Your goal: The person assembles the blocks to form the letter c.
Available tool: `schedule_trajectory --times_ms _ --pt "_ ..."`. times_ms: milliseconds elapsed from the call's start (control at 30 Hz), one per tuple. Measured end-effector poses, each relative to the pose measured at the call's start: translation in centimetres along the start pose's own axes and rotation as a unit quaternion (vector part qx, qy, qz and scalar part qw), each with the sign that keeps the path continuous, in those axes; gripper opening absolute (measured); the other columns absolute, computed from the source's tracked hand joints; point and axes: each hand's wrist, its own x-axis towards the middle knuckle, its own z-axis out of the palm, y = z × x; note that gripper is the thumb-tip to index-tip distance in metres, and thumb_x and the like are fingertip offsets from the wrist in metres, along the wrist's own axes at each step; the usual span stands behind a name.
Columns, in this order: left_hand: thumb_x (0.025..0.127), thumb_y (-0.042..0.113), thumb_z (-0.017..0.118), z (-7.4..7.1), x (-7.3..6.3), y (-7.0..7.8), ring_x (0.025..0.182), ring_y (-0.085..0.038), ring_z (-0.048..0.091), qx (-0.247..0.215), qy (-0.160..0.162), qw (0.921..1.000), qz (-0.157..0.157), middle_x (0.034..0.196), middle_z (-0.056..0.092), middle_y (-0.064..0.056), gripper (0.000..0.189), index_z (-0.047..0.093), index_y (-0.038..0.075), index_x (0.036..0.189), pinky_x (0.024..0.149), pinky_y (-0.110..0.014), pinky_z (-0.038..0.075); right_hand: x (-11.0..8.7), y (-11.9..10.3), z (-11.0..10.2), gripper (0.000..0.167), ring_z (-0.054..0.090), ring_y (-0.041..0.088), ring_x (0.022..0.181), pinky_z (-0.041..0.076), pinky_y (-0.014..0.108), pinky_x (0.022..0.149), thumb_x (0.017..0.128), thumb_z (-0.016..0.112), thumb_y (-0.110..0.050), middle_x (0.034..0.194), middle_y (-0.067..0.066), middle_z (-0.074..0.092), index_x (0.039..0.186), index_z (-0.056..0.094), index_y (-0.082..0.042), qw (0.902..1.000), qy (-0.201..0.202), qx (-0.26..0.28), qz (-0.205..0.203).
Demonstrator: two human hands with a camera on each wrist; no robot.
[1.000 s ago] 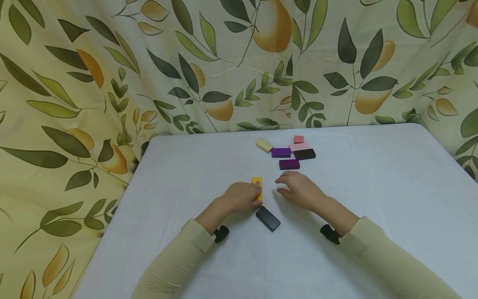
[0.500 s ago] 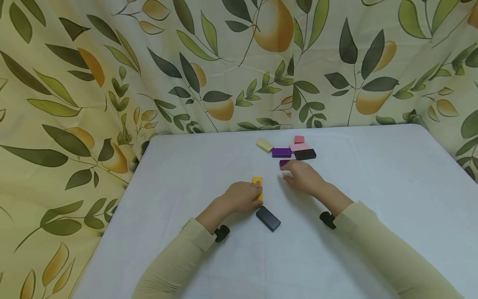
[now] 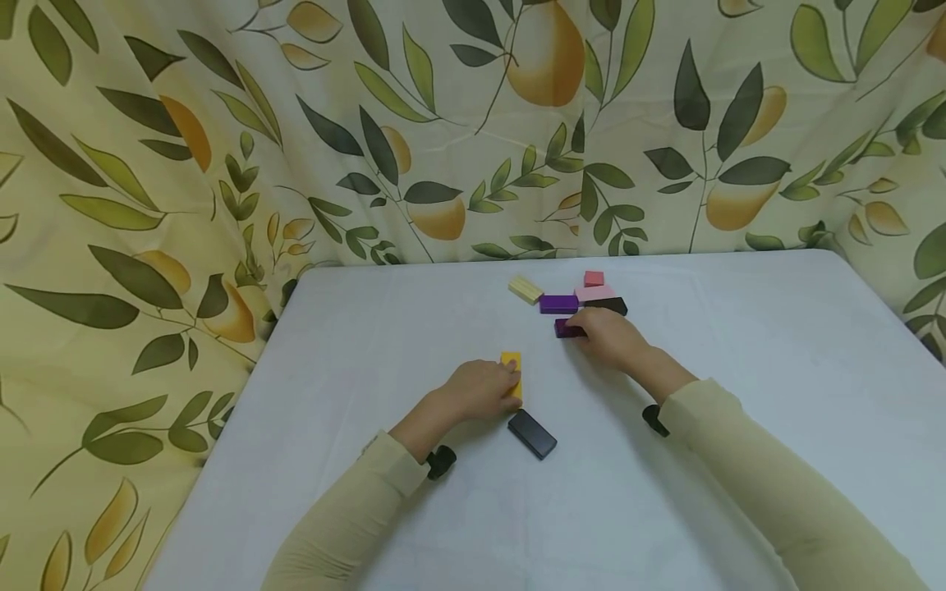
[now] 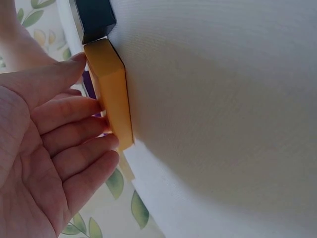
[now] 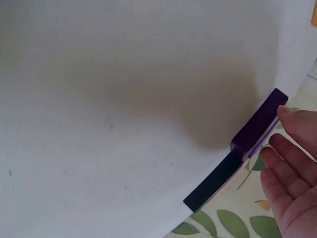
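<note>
On the white tabletop, my left hand [image 3: 479, 389] rests its fingertips on a yellow block [image 3: 511, 356] standing lengthwise away from me. In the left wrist view the fingers lie fairly straight along the top of the yellow block [image 4: 117, 101], the thumb near its end beside a dark block [image 4: 96, 20]. Farther right, my right hand [image 3: 612, 336] reaches over a dark purple block [image 3: 562, 329] and covers its right part. The right wrist view has the thumb tip at the edge of the purple block [image 5: 260, 121], with relaxed fingers beside it.
A dark grey block [image 3: 532, 434] lies slanted at the near end of the yellow one. Behind the right hand are a violet block [image 3: 558, 304], a blackish block [image 3: 612, 305], a pink block [image 3: 594, 292], a coral block [image 3: 594, 278] and a ridged cream block [image 3: 525, 289].
My right hand has moved forward from beside the yellow block to the dark purple block, which stays in place. The left hand keeps still on the yellow block.
</note>
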Motion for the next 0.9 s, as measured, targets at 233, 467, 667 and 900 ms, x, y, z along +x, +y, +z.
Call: schedule_trajectory --times_ms 233,467,667,900 --pt "0.091 0.039 0.055 -0.1 -0.1 0.0 0.063 -0.011 0.044 0.0 0.002 1.0 0.004 0.132 0.05 -0.01 0.03 0.055 0.013 0.076 0.052 -0.022 0.032 0.5 0.4 0.2 0.027 0.057 0.034 0.101 0.044 0.046 0.089 0.083 0.063 0.002 0.105 0.019 0.063 0.109 0.062 0.008 0.9997 -0.014 -0.019 -0.006" --pt "0.091 0.04 0.055 -0.3 -0.1 0.1 0.065 -0.011 0.047 0.004 0.002 1.0 0.004 0.132 0.049 -0.009 0.03 0.056 0.012 0.078 0.053 -0.022 0.035 1.2 0.2 0.9 0.008 0.062 0.028 0.081 0.05 0.04 0.078 0.083 0.064 0.002 0.084 0.015 0.065 0.09 0.068 0.003 0.995 0.001 -0.095 -0.031" --pt "0.092 0.038 0.054 -0.2 -0.1 0.1 0.08 -0.014 0.059 0.015 0.008 0.9999 0.001 0.131 0.05 -0.008 0.028 0.061 0.012 0.087 0.059 -0.024 0.042 1.1 -0.5 1.0 0.01 0.061 0.026 0.076 0.051 0.037 0.073 0.083 0.06 0.004 0.08 0.013 0.064 0.087 0.068 0.002 0.992 0.002 -0.112 -0.057" --pt "0.092 0.037 0.054 0.0 -0.1 0.0 0.069 -0.011 0.052 0.006 0.011 0.9999 0.006 0.131 0.051 -0.008 0.027 0.061 0.012 0.087 0.056 -0.022 0.04 1.0 -1.1 1.0 0.01 0.06 0.024 0.071 0.051 0.034 0.069 0.082 0.06 0.006 0.076 0.011 0.063 0.081 0.068 0.001 0.9897 0.008 -0.121 -0.075"
